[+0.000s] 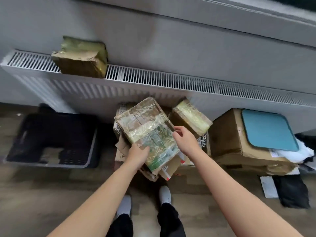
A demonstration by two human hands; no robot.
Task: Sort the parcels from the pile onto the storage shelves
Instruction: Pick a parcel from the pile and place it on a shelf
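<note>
A flat cardboard parcel [145,127] wrapped in clear tape lies on top of the pile of parcels [123,151] on the floor below the radiator. My left hand [136,155] grips its near left edge, fingers curled over the taped face. Fingers of my right hand [183,140] pinch the parcel's right edge. A smaller taped parcel [191,117] leans against the radiator just right of it. Another taped brown parcel [82,57] sits on top of the radiator at the left.
A long white radiator [171,81] runs along the grey wall. A dark plastic crate [51,141] stands on the floor at the left. On the right, a large cardboard box [229,134] carries a teal pad [268,129]; dark cloth and papers lie beside it.
</note>
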